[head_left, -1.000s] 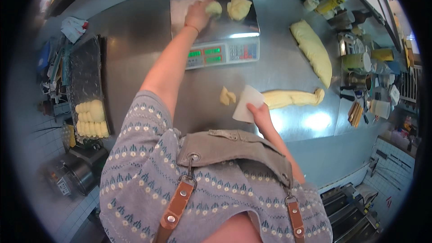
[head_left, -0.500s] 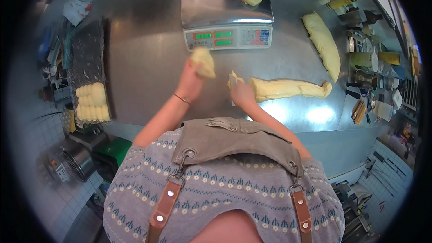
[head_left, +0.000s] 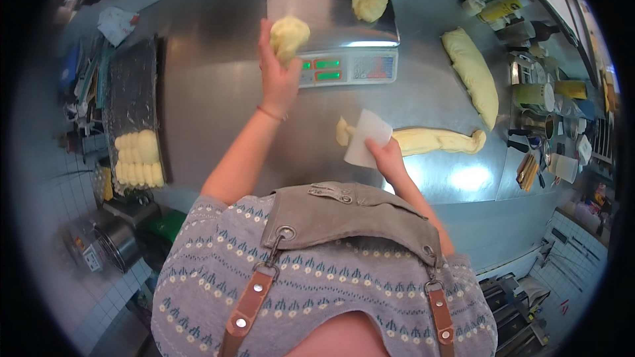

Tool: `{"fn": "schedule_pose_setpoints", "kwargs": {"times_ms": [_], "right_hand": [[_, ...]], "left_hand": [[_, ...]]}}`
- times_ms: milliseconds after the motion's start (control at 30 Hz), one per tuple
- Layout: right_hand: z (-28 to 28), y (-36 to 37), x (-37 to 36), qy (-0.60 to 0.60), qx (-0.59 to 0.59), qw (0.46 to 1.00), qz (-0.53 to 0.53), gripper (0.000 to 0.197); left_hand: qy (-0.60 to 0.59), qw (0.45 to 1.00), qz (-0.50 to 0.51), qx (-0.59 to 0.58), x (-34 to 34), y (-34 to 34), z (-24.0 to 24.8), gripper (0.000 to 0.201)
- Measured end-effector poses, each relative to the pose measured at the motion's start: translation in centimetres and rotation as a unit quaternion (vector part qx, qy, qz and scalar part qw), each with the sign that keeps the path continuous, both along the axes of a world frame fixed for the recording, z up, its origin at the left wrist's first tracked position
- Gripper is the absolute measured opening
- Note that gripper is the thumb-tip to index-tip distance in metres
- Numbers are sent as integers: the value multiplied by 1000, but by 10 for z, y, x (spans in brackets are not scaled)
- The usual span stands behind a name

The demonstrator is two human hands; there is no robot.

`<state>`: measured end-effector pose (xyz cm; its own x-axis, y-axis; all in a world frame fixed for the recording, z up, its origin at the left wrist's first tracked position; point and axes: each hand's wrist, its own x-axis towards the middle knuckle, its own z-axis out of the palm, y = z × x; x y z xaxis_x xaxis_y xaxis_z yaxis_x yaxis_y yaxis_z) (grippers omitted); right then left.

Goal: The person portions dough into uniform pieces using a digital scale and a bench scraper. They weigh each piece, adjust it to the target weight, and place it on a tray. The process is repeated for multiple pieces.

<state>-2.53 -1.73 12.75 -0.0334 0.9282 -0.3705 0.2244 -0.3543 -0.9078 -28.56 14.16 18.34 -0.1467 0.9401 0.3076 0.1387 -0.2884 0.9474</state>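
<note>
Right grip (head_left: 387,157) of the person is closed around a thin, flat, white scraper (head_left: 364,137), pinched by its right edge just above the grey metal worktop (head_left: 211,92). At the near left, rows of small, smooth, pale-yellow dough pieces (head_left: 137,158) sit together on the near end of a long black tray (head_left: 135,86); these look finished. Just right of the scraper lies a long, narrow, pale-yellow dough strip (head_left: 436,141), its surface creased lengthwise and its left end hidden; it looks undivided. Left of the scraper rests a small, ragged dough scrap (head_left: 341,131).

Farther off, the left grip (head_left: 276,80) holds a soft, rounded, slightly blurred dough lump (head_left: 290,34) at the near left of a pale electronic scale with a steel platform (head_left: 324,26); whether the lump touches it cannot be told. A thick, plump, pale-yellow dough log (head_left: 471,76) on the right seems untouched. Farthest, an uneven, folded dough chunk (head_left: 370,4) rests on the platform's right side, apparently not yet smoothed.
</note>
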Motion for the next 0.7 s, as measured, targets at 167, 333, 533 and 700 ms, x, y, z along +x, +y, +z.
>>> {"fn": "schedule_pose_setpoints", "kwargs": {"times_ms": [167,333,533,700], "right_hand": [[51,-15,20,-465,29,871,152,15],[90,-20,20,-461,149,870,88,17],[46,-23,45,-414,39,908,46,19],[21,-39,64,-418,-4,906,64,25]], "left_hand": [[445,885,84,106,42,97,-17,81],[489,864,-119,15,120,177,-51,64],[-241,954,-124,-130,45,226,-33,33],[80,981,89,-154,-108,101,27,69]]}}
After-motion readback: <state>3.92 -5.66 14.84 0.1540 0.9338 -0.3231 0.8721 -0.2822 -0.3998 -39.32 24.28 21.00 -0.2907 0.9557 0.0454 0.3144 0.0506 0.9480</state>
